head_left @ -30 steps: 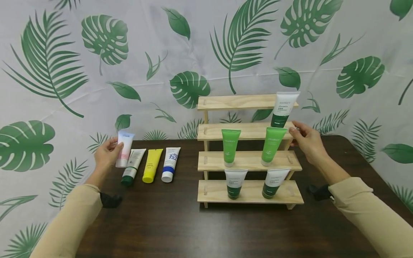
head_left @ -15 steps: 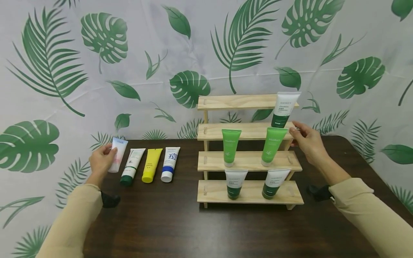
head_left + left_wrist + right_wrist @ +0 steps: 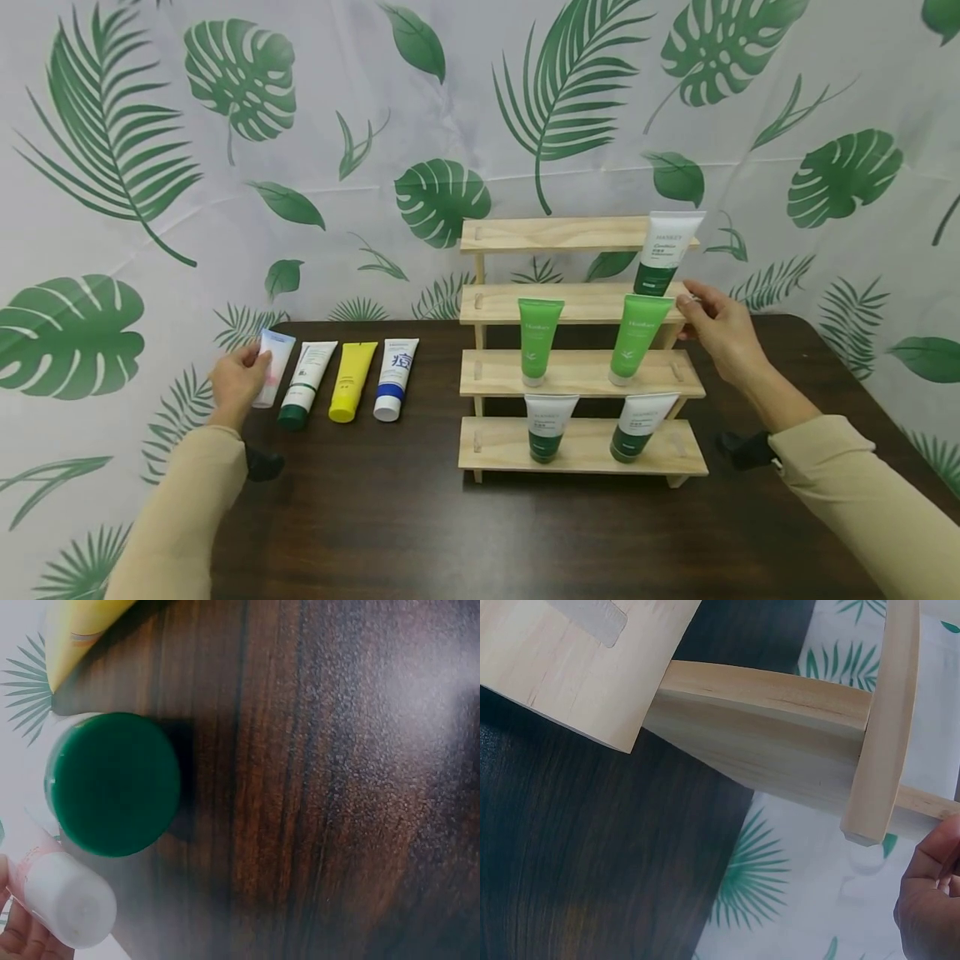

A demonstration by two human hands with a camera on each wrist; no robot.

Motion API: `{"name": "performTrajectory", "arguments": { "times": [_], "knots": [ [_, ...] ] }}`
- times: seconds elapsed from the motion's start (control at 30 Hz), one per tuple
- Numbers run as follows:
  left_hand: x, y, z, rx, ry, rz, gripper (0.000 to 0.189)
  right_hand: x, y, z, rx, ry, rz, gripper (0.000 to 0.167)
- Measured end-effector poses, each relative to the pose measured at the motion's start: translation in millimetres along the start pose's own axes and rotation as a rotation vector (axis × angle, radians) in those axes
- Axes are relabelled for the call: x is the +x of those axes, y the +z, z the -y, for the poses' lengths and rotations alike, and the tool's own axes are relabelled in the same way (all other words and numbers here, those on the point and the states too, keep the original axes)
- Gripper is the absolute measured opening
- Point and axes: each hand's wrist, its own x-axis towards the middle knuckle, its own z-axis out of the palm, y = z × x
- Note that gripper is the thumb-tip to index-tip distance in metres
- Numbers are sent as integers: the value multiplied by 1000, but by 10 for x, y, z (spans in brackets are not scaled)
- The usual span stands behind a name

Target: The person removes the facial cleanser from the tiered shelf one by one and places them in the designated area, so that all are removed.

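Fingers gripping one tube, three lying tubes, five shelved tubes

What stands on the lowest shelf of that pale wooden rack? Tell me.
The lowest shelf bears a white and dark green squeeze tube and its lookalike, both cap-down. What lies directly beneath each is covered.

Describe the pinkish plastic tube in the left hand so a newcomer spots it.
On the dark wooden table stands a tiered pale-wood rack. Left of it, beyond every other tube, the left hand holds a pink and white plastic tube with a pale blue end. Only it shows pink; the white tube beside it has a dark green cap.
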Motion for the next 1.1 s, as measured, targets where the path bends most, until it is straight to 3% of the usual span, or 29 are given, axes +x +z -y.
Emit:
{"name": "performTrajectory", "arguments": {
  "times": [0.57, 1.1],
  "knots": [
    [53, 112, 58, 29, -34, 34, 41, 6, 12, 5, 7, -9, -13, 58],
    [95, 192, 58, 54, -110, 66, 42, 28, 7, -7, 3, 22, -6, 59]
  ]
}}
